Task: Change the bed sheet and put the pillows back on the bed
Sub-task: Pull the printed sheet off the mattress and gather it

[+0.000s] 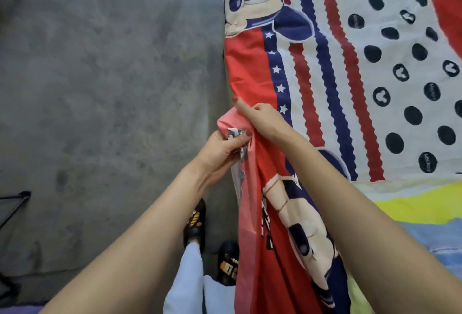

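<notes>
A red, white and blue cartoon-print bed sheet [332,68] is spread over the bed on the right, its red border hanging down the bed's left side. My left hand [225,150] grips a bunched fold of that hanging edge, the paler underside turned out. My right hand [262,120] pinches the red border just above and to the right of the left hand, at the bed's edge. No pillows are in view.
A grey concrete floor [105,83] fills the left. My feet in black sandals [196,223] stand close to the bed. Under the print sheet, a yellow, blue and green cover [425,216] shows at the lower right. A dark metal frame [15,203] sits at the left edge.
</notes>
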